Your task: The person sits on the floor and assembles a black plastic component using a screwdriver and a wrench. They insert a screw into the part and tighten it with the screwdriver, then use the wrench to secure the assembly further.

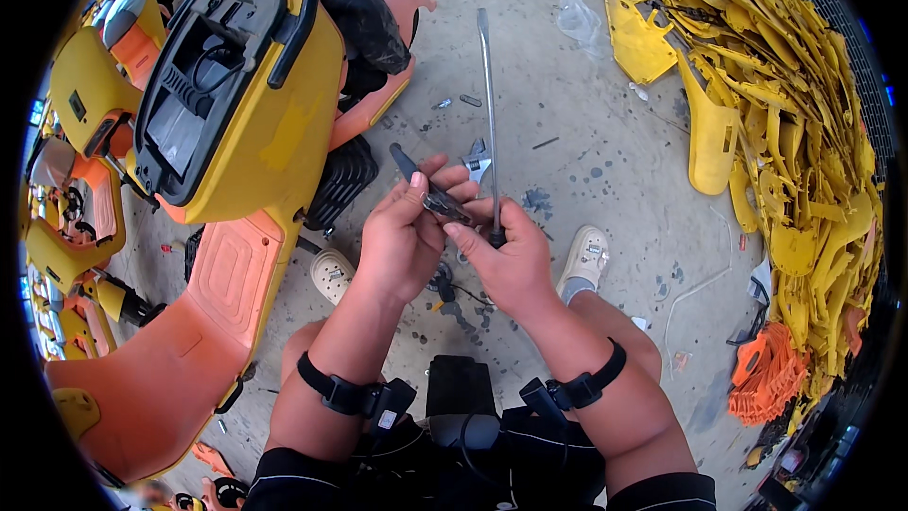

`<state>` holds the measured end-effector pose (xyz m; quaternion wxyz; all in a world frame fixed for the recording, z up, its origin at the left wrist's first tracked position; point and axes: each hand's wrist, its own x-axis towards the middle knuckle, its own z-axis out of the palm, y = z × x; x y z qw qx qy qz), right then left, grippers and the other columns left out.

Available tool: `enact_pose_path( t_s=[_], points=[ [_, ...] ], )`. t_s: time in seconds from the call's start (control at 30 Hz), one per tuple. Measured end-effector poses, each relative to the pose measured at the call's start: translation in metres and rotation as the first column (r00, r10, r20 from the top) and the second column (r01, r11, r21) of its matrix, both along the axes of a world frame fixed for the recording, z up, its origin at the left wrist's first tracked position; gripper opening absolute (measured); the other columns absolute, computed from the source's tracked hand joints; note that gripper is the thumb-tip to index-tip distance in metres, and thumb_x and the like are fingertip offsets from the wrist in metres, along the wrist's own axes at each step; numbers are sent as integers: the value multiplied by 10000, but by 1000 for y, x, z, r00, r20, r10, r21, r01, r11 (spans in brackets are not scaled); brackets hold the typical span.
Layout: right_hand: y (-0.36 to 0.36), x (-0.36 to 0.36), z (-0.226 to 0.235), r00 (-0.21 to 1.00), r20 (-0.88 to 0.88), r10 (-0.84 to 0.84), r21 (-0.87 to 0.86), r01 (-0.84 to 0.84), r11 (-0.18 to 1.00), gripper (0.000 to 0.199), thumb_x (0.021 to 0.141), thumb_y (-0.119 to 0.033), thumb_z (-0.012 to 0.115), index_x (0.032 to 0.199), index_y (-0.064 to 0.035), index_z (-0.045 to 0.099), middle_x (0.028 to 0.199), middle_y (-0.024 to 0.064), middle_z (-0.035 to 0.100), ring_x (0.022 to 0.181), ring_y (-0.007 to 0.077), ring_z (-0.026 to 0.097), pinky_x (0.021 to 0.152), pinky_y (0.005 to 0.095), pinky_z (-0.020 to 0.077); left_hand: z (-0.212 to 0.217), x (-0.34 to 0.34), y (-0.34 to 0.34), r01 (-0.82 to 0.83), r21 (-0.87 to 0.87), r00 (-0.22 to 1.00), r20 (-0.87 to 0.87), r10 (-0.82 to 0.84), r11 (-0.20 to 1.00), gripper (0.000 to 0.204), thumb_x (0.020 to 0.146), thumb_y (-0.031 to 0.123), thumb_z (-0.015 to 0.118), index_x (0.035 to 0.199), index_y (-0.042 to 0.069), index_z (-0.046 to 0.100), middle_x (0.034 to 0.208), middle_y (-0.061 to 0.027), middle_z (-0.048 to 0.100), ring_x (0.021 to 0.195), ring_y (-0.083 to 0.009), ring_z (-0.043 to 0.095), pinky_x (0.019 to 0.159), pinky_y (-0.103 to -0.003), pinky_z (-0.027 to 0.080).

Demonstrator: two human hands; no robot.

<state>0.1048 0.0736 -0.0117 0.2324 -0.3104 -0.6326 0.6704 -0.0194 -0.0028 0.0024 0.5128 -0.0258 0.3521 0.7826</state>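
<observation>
In front of me, my left hand [409, 232] is closed on a small dark part with a flat, rounded black lever [405, 163] sticking out past the fingers. My right hand [511, 255] grips a long screwdriver [490, 104] near its dark handle, with the flat metal tip pointing away from me. The fingertips of both hands meet around the dark part, whose lower end is partly hidden. Beyond the fingers, an adjustable wrench [478, 163] lies on the floor, partly covered by the screwdriver shaft.
A yellow and orange scooter body [274, 114] stands close on my left, with more scooters [85, 180] behind it. Yellow plastic panels [794, 151] pile up on the right, beside stacked orange pieces [768, 374]. A clear plastic bag [579, 17] and scraps lie on the concrete floor [615, 170].
</observation>
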Motion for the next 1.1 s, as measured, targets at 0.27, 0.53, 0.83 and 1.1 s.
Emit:
enact_pose_path(
  t_s=[0.27, 0.53, 0.83, 1.1],
  points=[
    [5, 0, 8, 999, 51, 8, -24, -7, 1000, 234, 875, -166, 759, 1047, -42, 660, 868, 8, 657, 784, 103, 561, 714, 270, 466, 8, 1, 3, -42, 53, 997, -68, 45, 998, 474, 1059, 275, 419, 1444, 10, 341, 1332, -166, 560, 1255, -300, 538, 1078, -461, 425],
    [9, 0, 4, 995, 22, -94, 134, 90, 987, 158, 870, -75, 734, 1011, -44, 669, 858, 10, 621, 689, 89, 509, 631, 274, 442, 15, 2, 6, 41, -74, 991, -122, -50, 996, 566, 1012, 350, 503, 1482, 74, 351, 1358, -131, 564, 1258, -276, 536, 1016, -402, 428],
    [13, -1, 10, 990, 18, -141, 47, 140, 989, 214, 856, -73, 747, 1052, -25, 676, 859, 27, 625, 703, 83, 563, 638, 273, 470, 7, 0, 8, -2, -70, 996, -93, -4, 998, 445, 1016, 274, 491, 1410, 72, 441, 1277, -96, 613, 1184, -236, 576, 966, -382, 440],
    [27, 1, 6, 986, 159, -39, -51, 48, 998, 240, 975, -232, 634, 1106, -31, 650, 860, 21, 651, 733, 88, 542, 660, 259, 452, 6, -9, 3, -73, 12, 996, -55, 74, 997, 250, 1054, 255, 456, 1224, 82, 514, 1254, -102, 616, 1233, -271, 568, 1031, -429, 461]
  ],
)
